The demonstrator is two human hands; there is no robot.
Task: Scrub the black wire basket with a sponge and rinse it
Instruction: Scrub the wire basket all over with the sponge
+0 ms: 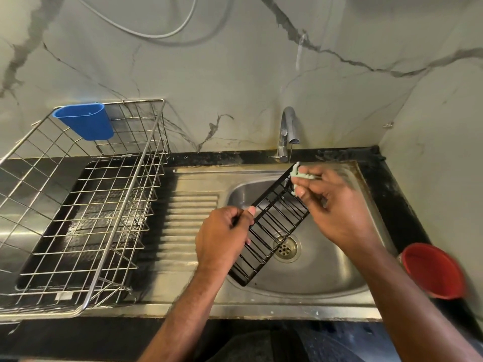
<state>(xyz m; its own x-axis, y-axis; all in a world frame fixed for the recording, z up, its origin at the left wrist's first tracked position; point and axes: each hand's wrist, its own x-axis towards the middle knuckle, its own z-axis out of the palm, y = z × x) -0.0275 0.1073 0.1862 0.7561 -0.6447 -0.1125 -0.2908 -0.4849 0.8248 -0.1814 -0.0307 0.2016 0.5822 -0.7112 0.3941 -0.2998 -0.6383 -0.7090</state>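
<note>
Holding black wire basket (271, 226) over sink (326, 273); sponge (300, 176) at top.

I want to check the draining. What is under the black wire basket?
Under the black wire basket lies the steel sink bowl with its round metal drain, seen beside and through the wires. The left hand covers one part.

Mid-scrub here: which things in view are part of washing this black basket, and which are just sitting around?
Part of the job:
black wire basket, gripped by the left hand
pale green sponge, pinched in the right hand
sink
tap

Just sitting there:
steel dish rack
blue cup hung on the rack
red bowl
</note>
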